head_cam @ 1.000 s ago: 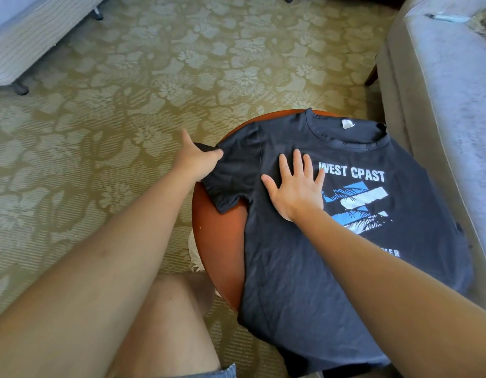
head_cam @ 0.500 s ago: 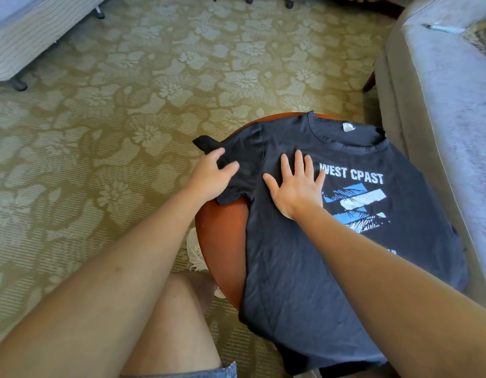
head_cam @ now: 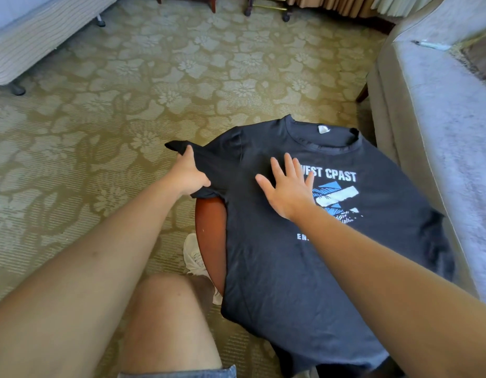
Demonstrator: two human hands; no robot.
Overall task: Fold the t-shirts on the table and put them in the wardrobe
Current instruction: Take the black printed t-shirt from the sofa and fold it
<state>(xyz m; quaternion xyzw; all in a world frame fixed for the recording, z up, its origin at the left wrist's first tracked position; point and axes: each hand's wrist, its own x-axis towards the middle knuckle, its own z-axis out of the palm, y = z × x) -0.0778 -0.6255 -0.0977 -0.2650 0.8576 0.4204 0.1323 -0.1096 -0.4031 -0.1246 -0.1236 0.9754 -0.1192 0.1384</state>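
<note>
Upper left of the frame: the corner of a bed (head_cam: 32,45), standing on a floral carpet (head_cam: 154,77). Left of centre, my left hand (head_cam: 188,174) grips the shirt's sleeve (head_cam: 179,145), fingers curled into the cloth; the sleeve's tip sticks out past my hand, above the carpet. At the bottom of the frame is my bare knee (head_cam: 168,323), and just beside the table's edge a white shoe (head_cam: 194,255). In the middle, a round brown table (head_cam: 210,227) shows only as a curved strip on its left side. A dark t-shirt (head_cam: 277,268) lies spread face up over it, collar toward the top of the frame, hem hanging off the near edge. White print reads "WEST CPAST" above a blue and white picture. My right hand (head_cam: 287,186) lies flat on the chest, fingers straight and spread, covering part of the first letter. Along the right of the frame stands a grey sofa (head_cam: 441,132), near the table.
</note>
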